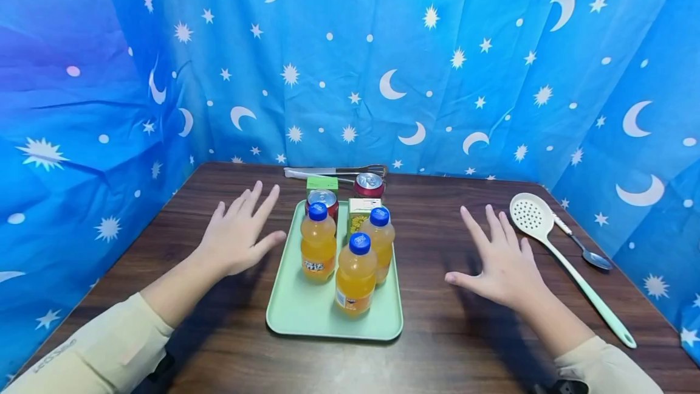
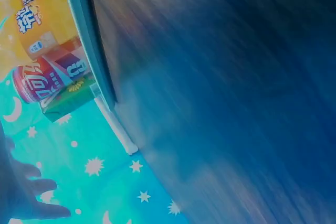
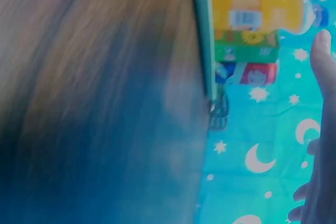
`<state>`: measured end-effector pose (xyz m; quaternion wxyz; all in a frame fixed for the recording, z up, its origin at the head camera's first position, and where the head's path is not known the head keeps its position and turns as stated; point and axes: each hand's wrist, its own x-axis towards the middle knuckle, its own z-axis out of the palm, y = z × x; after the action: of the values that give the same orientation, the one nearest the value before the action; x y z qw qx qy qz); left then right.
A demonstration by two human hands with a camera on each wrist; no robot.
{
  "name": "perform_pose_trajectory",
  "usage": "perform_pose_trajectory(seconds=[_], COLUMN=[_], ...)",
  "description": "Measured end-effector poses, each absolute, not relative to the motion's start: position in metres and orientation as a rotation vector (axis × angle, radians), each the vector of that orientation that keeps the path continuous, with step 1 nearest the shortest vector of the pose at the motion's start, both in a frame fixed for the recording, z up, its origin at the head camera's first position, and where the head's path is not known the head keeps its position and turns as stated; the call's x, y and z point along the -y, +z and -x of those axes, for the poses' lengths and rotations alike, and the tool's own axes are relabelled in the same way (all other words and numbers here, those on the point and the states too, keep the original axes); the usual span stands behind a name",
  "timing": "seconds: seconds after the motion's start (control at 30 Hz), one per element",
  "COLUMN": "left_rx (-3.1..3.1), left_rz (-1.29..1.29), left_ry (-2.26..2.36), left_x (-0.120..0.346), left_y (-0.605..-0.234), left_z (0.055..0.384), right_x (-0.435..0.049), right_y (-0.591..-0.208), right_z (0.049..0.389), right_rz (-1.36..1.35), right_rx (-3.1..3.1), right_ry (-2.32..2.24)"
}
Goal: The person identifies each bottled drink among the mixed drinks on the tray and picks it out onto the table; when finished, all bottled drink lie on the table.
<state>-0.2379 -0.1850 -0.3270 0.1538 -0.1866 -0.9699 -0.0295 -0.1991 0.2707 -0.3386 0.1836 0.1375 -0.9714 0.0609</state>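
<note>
My left hand [image 1: 237,233], fingers spread, hovers over the table just left of a pale green tray [image 1: 301,318] and holds nothing. On the other side my right hand [image 1: 505,266] is likewise spread and bare, farther from the tray. Three orange drink bottles with blue caps stand upright on it: a left one [image 1: 317,257], a front one [image 1: 355,284] and a right one [image 1: 384,245]. Behind them are a red can [image 1: 322,198] and a yellow-green carton [image 1: 358,217]. A second red can [image 1: 369,185] and a green-topped carton [image 1: 322,183] stand farther back.
A cream slotted skimmer [image 1: 574,278] with a long mint handle lies at the right of the dark wooden table [image 1: 437,345]. Next to it is a metal spoon [image 1: 596,260]. Along the back edge lie long utensils, one with a wire-like head [image 1: 377,169]. Blue star-patterned cloth [image 1: 350,65] hangs around.
</note>
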Motion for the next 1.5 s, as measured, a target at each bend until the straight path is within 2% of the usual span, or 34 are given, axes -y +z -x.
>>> perform_pose_trajectory(seconds=[0.3, 0.63, 0.8, 1.1, 1.5], left_rx=[2.738, 2.817, 2.800, 2.809, 2.861], left_rz=[0.258, -0.018, -0.158, -0.336, -0.340], left_ry=[-0.729, -1.205, -1.482, -1.662, -1.743], left_x=[0.174, 0.170, 0.168, 0.160, 0.152], left_y=[-0.324, -0.336, -0.345, -0.352, -0.361], left_z=[0.252, 0.279, 0.287, 0.294, 0.296], right_x=[-0.250, -0.212, -0.197, -0.180, -0.162], right_y=[-0.324, -0.315, -0.316, -0.323, -0.331], right_z=[0.189, 0.175, 0.169, 0.168, 0.162], right_rz=[-0.582, -0.842, -0.878, -0.872, -0.854], right_rx=[2.481, 2.158, 2.157, 2.187, 2.243], right_ry=[0.666, 1.215, 1.310, 1.425, 1.424])
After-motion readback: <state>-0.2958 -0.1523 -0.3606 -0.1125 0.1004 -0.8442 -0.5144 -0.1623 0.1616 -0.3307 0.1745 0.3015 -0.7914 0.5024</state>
